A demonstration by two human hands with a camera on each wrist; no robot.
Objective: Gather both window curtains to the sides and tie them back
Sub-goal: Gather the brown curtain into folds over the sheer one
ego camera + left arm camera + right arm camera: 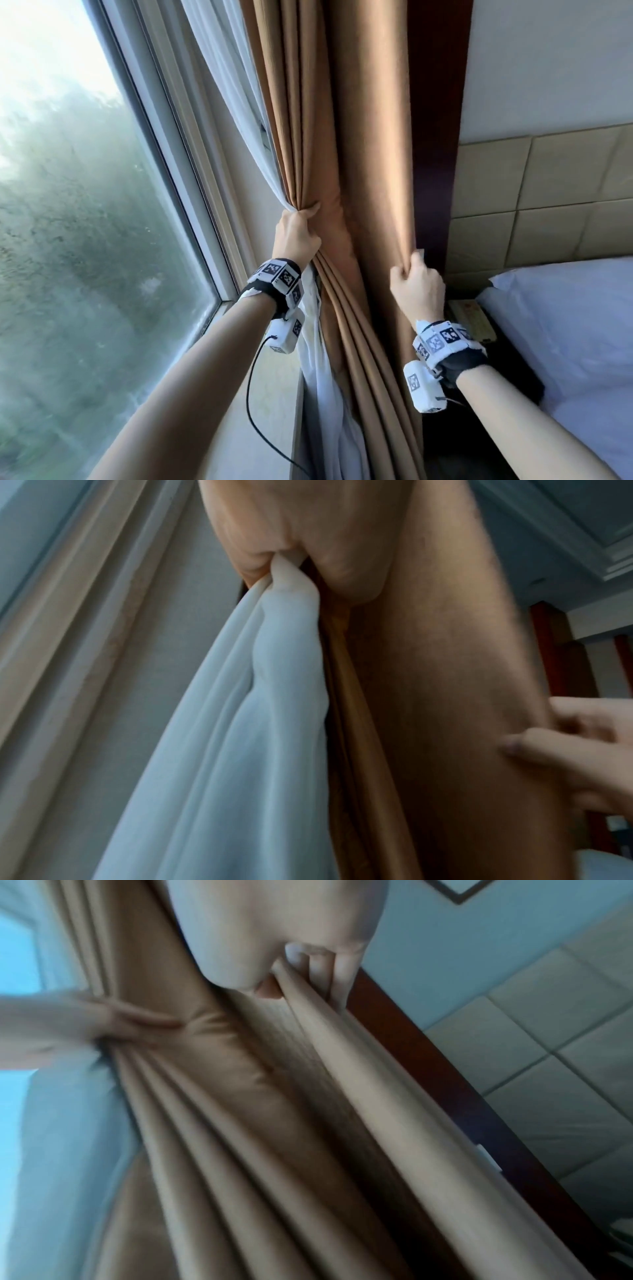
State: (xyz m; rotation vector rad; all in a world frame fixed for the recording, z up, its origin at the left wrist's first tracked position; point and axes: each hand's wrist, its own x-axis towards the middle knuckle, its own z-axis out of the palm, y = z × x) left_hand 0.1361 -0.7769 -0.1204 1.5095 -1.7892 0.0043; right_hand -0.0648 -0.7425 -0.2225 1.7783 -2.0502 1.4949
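Observation:
A tan curtain [346, 144] hangs bunched at the window's right side, with a white sheer curtain [222, 68] behind it on the window side. My left hand [298, 233] grips the gathered sheer and tan folds together at their left edge. The sheer [240, 723] bunches below that hand in the left wrist view. My right hand [416, 284] grips the tan curtain's right edge, lower down and close to the dark wooden post [435, 171]. In the right wrist view its fingers [318, 969] curl round a fold of the tan curtain [274, 1123]. No tie-back shows.
The window [68, 205] and its white frame [178, 164] fill the left. A sill [260, 394] runs below. A padded beige headboard [548, 192] and a bed with white linen [565, 325] stand at the right. A cable [253, 394] hangs from my left wrist.

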